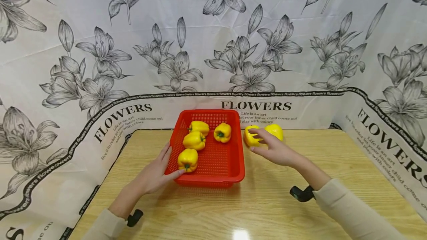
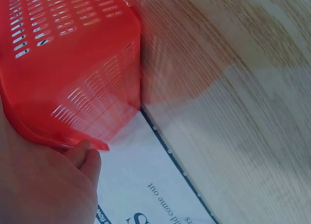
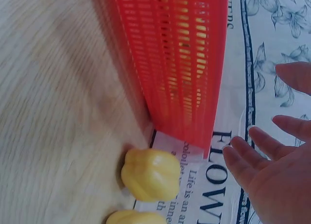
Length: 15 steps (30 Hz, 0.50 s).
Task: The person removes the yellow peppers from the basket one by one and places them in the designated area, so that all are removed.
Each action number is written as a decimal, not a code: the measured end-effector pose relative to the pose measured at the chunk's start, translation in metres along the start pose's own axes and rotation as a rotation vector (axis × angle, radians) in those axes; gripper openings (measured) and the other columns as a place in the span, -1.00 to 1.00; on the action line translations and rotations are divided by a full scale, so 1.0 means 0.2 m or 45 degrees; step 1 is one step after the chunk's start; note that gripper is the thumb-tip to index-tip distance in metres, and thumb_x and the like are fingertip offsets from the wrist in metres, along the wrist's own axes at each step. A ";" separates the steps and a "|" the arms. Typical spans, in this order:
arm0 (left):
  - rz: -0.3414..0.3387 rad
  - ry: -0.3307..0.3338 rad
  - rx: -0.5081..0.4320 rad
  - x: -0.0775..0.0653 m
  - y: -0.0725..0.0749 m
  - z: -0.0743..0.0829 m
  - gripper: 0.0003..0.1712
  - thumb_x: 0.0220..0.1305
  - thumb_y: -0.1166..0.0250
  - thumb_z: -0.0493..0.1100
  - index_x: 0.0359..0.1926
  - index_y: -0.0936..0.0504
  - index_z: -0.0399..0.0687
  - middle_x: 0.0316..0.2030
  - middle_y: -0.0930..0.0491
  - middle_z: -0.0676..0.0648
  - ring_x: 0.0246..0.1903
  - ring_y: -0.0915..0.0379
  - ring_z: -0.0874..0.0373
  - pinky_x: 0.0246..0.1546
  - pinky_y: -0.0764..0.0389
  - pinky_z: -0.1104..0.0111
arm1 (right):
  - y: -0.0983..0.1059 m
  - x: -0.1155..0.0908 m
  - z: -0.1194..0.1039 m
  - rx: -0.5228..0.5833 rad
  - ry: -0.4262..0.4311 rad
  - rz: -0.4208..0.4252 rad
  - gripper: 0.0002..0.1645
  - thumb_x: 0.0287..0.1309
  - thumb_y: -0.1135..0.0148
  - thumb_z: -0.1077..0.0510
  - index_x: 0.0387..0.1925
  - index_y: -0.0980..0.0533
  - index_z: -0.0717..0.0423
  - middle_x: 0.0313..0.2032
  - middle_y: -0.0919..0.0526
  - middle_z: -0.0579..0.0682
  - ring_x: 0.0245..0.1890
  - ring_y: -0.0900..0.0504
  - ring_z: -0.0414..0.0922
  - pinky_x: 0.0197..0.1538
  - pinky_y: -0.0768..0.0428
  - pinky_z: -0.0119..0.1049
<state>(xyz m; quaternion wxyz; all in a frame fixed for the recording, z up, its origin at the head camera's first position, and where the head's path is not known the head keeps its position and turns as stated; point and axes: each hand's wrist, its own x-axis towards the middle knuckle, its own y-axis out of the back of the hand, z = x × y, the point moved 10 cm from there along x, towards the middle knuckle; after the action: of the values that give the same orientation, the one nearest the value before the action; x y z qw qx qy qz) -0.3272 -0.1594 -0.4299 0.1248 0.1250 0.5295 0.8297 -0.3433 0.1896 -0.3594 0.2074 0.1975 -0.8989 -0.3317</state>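
Note:
A red plastic basket with slotted walls stands on the table, holding several yellow bell peppers. My left hand grips its left rim, thumb over the edge near the front pepper; in the left wrist view, fingertips show against the rim's outer side. To the right of the basket, two more yellow bell peppers lie on the table. My right hand hovers by them with spread fingers, holding nothing. The right wrist view shows it apart from the nearer pepper.
Behind the wooden table hangs a white cloth printed with flowers and lettering, which also runs along both sides. Black wrist-camera mounts stick out beneath both forearms.

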 end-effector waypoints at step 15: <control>-0.020 0.003 0.004 0.00 0.00 0.00 0.30 0.28 -0.05 0.60 0.63 0.13 -0.21 0.65 0.29 -0.11 0.49 -0.10 -0.28 0.39 -0.31 -0.12 | -0.24 0.09 -0.19 -0.086 0.099 -0.102 -0.29 0.37 -0.28 0.13 0.46 -0.30 0.16 0.32 -0.47 0.14 0.26 -0.50 0.09 0.30 -0.49 0.12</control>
<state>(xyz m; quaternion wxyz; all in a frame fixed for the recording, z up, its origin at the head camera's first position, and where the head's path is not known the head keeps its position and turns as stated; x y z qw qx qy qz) -0.3272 -0.1593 -0.4298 0.1305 0.1203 0.5318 0.8281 -0.3293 0.1278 -0.3618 0.2353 0.2392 -0.8697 -0.3620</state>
